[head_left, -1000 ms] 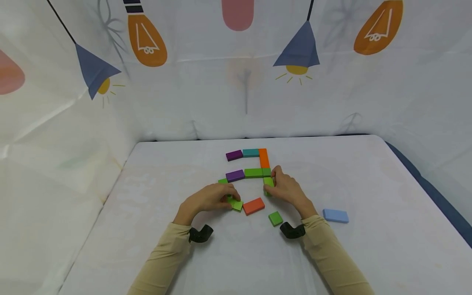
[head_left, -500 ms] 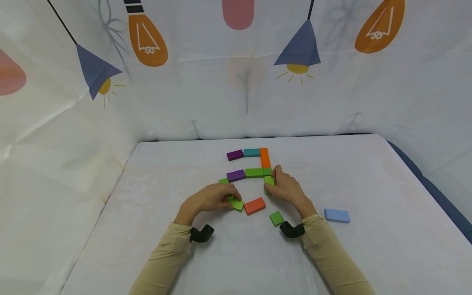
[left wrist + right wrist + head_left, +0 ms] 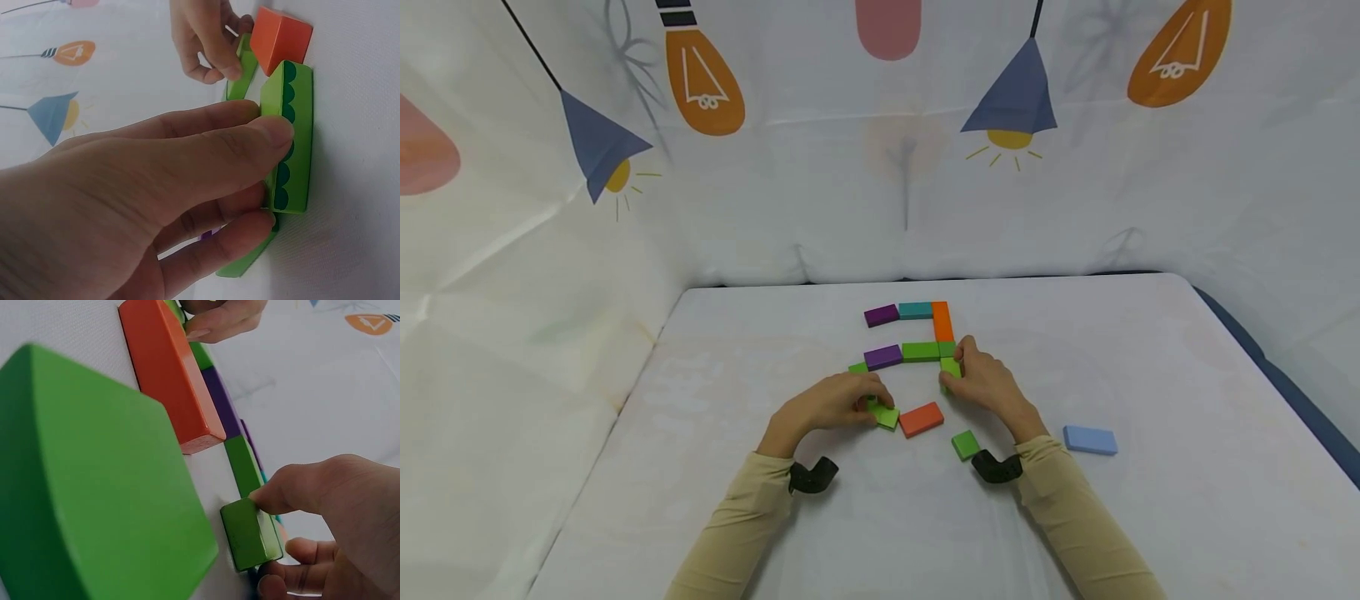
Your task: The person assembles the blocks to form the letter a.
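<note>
My left hand [image 3: 831, 404] pinches a light green block [image 3: 886, 416]; the left wrist view shows dark green scallops along its edge, with the thumb on its near side. An orange-red block [image 3: 921, 419] lies just right of it. My right hand [image 3: 992, 387] holds another light green block [image 3: 244, 534] between thumb and fingers. That block stands directly below a small green block [image 3: 947, 349] at the end of a row. A longer green block [image 3: 921, 352] and a purple block [image 3: 883, 357] continue this row leftward. Part of a green block [image 3: 857, 367] shows behind my left hand.
Farther back, a dark purple block [image 3: 881, 316], a teal block [image 3: 916, 311] and an orange block [image 3: 943, 322] join the arrangement. A loose green block [image 3: 966, 445] lies near my right wrist. A blue block [image 3: 1090, 440] lies right of my right forearm on the white table [image 3: 1187, 500].
</note>
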Demonstrator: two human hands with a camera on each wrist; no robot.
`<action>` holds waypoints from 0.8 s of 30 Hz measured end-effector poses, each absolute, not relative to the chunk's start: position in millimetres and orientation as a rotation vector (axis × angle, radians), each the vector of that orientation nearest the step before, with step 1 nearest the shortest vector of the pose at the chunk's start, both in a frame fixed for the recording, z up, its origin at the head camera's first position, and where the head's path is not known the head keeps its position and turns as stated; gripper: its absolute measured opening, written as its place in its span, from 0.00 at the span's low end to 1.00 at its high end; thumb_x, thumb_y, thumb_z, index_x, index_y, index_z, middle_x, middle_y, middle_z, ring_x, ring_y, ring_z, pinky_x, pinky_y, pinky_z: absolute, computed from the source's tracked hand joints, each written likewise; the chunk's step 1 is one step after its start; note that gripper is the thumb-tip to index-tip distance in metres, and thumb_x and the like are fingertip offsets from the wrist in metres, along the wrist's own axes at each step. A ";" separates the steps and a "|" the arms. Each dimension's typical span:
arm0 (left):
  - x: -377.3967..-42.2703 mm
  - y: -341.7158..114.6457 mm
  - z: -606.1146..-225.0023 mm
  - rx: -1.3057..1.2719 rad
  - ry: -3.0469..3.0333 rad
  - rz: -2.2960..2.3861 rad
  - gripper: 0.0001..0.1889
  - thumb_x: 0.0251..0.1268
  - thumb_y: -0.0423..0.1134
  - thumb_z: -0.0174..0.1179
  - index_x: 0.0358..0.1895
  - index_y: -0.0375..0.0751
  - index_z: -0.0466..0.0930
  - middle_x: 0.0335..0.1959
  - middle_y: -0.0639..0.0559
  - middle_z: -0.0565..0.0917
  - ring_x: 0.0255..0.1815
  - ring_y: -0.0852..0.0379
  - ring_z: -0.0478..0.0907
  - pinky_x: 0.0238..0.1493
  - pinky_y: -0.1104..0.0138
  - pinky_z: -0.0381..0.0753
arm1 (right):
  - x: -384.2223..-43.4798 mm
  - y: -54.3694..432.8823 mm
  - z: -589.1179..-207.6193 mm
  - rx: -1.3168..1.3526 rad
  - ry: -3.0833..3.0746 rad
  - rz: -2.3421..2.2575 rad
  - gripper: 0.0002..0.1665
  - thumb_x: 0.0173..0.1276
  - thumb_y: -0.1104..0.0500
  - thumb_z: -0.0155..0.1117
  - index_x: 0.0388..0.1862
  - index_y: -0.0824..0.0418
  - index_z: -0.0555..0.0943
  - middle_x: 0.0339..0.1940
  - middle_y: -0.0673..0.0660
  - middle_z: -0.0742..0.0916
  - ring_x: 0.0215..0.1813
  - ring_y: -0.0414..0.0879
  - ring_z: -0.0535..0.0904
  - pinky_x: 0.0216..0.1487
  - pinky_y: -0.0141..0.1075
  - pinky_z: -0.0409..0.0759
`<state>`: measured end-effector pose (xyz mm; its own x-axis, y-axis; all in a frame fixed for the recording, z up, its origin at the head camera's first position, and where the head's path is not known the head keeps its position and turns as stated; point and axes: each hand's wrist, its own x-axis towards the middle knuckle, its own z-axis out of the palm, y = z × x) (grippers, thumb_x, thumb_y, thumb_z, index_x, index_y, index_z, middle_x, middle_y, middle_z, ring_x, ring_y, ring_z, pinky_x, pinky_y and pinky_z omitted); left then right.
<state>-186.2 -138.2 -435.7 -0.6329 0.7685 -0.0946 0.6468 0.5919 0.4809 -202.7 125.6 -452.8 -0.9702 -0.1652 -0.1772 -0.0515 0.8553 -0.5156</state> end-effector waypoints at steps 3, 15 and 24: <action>-186.3 -137.8 -435.9 1.164 2.523 0.596 0.13 0.58 0.38 0.66 0.47 0.48 0.82 0.44 0.57 0.81 0.39 0.59 0.75 0.44 0.70 0.75 | -202.1 125.9 -452.8 -0.163 2.813 -0.780 0.25 0.62 0.49 0.59 0.49 0.62 0.64 0.25 0.56 0.75 0.23 0.47 0.69 0.24 0.33 0.65; -183.7 -138.5 -437.0 1.144 2.518 0.615 0.13 0.58 0.36 0.66 0.47 0.47 0.82 0.43 0.56 0.81 0.39 0.58 0.75 0.44 0.70 0.75 | -200.4 125.2 -456.1 -0.149 2.786 -0.788 0.28 0.62 0.48 0.58 0.53 0.62 0.62 0.26 0.56 0.75 0.24 0.47 0.69 0.24 0.33 0.65; -183.1 -139.7 -434.9 1.156 2.517 0.617 0.13 0.58 0.36 0.66 0.47 0.47 0.82 0.43 0.55 0.81 0.39 0.59 0.74 0.44 0.70 0.75 | -199.2 123.5 -455.6 -0.143 2.792 -0.802 0.28 0.62 0.48 0.58 0.54 0.61 0.62 0.26 0.57 0.76 0.24 0.47 0.70 0.24 0.33 0.65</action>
